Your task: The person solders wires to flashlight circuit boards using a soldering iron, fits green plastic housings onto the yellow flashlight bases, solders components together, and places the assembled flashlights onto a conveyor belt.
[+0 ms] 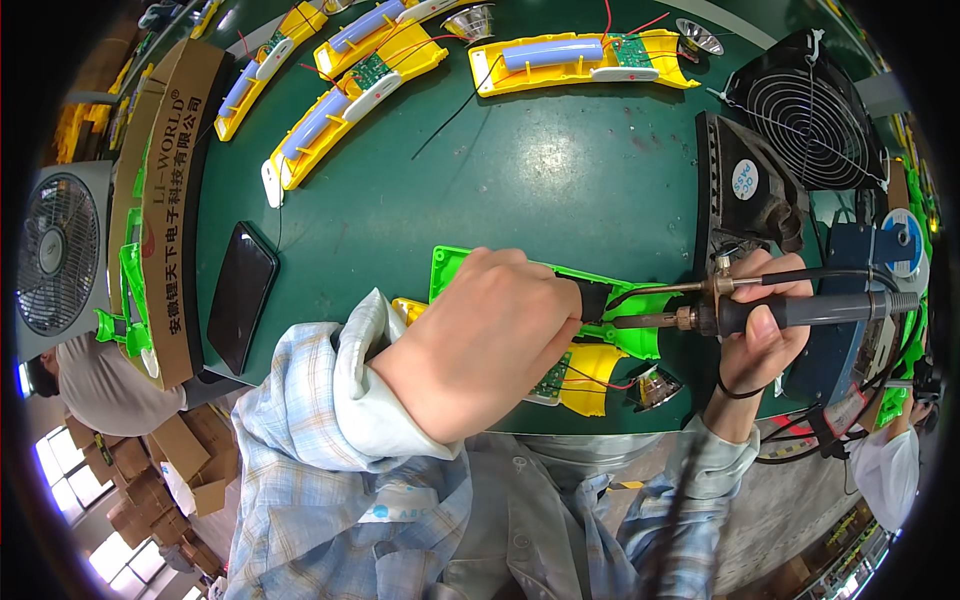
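My right hand [765,325] grips a soldering iron [765,314] with a dark handle and a thin feed tube [660,290] along it. The iron's tip points left over a bright green plastic half-shell [640,340]. My left hand [500,325] is closed above that shell; a black piece [596,299] shows at its fingers, close to the tip. What the fingers hold is hidden. Nearer me, partly behind the left hand, lies a yellow half-shell [592,372] with a green circuit board [550,382]. A silver reflector cup [655,388] sits at its right end.
Several yellow half-shells [660,72] with blue cells lie along the far side. A black phone [243,295] and cardboard box [170,210] are left. To the right stand a black fan [808,120], a dark holder [745,180], a blue box [850,265] and a solder spool [902,243].
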`<state>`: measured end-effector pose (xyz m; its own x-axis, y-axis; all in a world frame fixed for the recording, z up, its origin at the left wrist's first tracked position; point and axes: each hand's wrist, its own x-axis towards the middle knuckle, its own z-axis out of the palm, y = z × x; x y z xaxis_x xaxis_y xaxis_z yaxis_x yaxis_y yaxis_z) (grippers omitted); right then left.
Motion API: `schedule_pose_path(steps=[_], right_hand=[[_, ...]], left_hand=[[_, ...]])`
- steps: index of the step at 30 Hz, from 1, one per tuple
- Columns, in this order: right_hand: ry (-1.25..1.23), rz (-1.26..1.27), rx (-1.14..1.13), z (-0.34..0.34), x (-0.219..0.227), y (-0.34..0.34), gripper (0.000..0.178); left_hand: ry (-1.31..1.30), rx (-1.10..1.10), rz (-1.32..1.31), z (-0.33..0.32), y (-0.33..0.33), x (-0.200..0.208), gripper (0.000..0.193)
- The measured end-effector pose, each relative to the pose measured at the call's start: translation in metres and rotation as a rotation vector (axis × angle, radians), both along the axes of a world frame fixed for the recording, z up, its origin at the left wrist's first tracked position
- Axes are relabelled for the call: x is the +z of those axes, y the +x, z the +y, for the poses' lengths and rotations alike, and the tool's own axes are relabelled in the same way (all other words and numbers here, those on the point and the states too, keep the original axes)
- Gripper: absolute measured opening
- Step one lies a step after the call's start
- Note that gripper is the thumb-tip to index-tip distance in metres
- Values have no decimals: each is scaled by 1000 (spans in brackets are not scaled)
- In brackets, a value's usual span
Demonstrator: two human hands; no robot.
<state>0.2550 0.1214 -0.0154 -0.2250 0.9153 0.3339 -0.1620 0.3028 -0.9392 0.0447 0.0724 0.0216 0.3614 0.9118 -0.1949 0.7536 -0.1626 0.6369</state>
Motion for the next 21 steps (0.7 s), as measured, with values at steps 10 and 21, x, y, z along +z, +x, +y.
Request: schedule_pose_path(steps=[10,21], right_hand=[[82,-23,-26,1,1,0,24],[68,-17,-1,0,-1,0,23]], left_hand=[[6,-14,-16,-1,0,-1,6],[29,4,-50,-2,0,-1,6]])
